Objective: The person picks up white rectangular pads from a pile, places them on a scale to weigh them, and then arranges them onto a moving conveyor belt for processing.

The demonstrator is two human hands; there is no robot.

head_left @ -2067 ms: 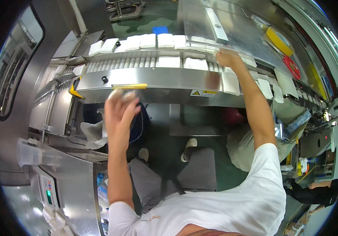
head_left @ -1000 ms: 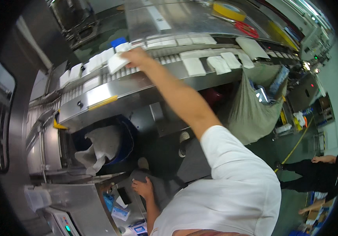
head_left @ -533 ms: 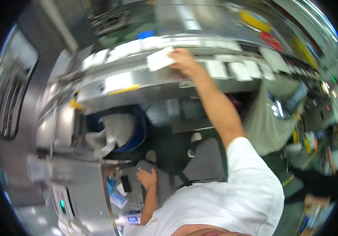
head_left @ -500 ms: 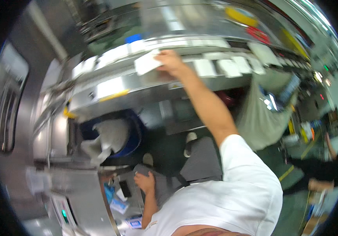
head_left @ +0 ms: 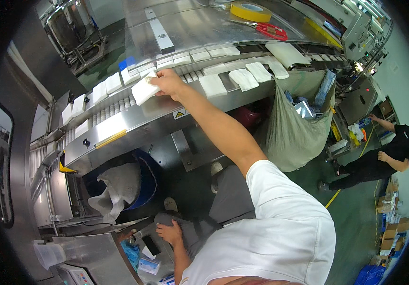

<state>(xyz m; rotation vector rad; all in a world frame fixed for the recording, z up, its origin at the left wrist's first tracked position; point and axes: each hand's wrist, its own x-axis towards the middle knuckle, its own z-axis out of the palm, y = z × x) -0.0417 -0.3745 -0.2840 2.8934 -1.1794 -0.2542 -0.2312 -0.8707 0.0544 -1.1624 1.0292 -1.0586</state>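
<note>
My right hand [head_left: 168, 84] reaches out over the roller conveyor and is closed on a folded white cloth pad [head_left: 144, 89]. Fingers and thumb grip the pad's right end, and it hangs tilted above the rollers [head_left: 119, 105]. A row of similar white pads [head_left: 113, 82] lies along the conveyor's far side. Closer to me, several more white pads [head_left: 244, 79] rest on the metal front ledge, right of my forearm. My left hand [head_left: 168, 232] lies on my grey-trousered knee with its fingers apart, holding nothing.
Yellow tape [head_left: 250, 12] and red-handled scissors [head_left: 271, 31] lie on the metal table behind. Below the conveyor stands a blue bin [head_left: 148, 178] with a whitish sack. A large cloth sack [head_left: 294, 137] hangs at right. Another person [head_left: 389, 152] stands far right.
The view has shifted and become sharper. My right hand still holds the white pad, now slightly farther in over the rollers. My left hand stays on my knee.
</note>
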